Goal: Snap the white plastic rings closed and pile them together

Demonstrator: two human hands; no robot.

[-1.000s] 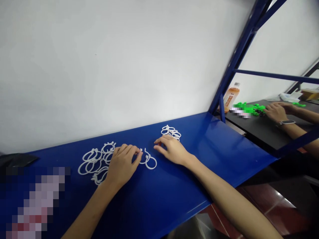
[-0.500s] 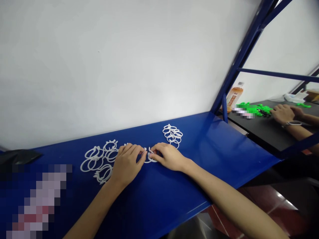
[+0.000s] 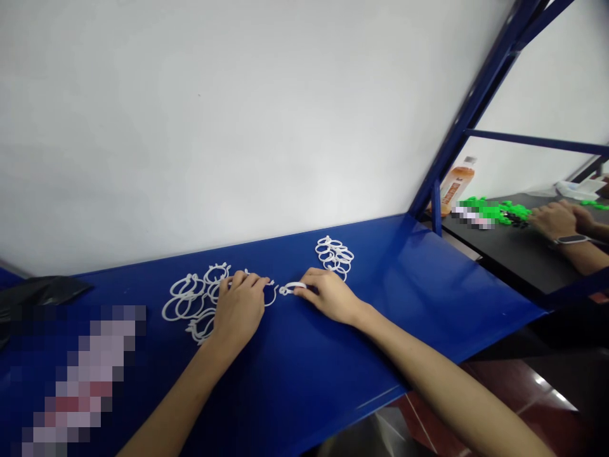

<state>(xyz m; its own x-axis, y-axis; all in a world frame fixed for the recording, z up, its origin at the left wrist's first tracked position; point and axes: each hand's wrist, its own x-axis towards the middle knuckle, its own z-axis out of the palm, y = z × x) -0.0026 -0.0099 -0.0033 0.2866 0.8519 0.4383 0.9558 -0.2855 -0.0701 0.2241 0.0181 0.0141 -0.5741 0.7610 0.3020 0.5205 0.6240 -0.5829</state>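
Observation:
White plastic rings that look like shower curtain rings lie in two groups. One group [image 3: 183,298] is left of and partly under my left hand [image 3: 242,298], which rests palm down with its fingers stretched out over the rings. An unclosed ring [image 3: 272,301] shows its loose ends beside my left fingertips; no grip on it is visible. My right hand [image 3: 328,295] is closed, pinching one white ring [image 3: 292,287] between thumb and fingers just above the table. The second group of rings [image 3: 335,254] lies behind my right hand, linked or overlapping.
The blue table [image 3: 304,374] meets a white wall. A black plastic bag [image 3: 42,295] lies at the left. Blue frame posts [image 3: 435,206] stand at the right. Beyond, another person's hands [image 3: 556,222] work beside green pieces [image 3: 495,208] and a bottle [image 3: 457,187] on a black table.
Both hands were together around a ring; now they are apart. My right hand has the ring to itself, and my left has moved back over the left group. The view shifted slightly.

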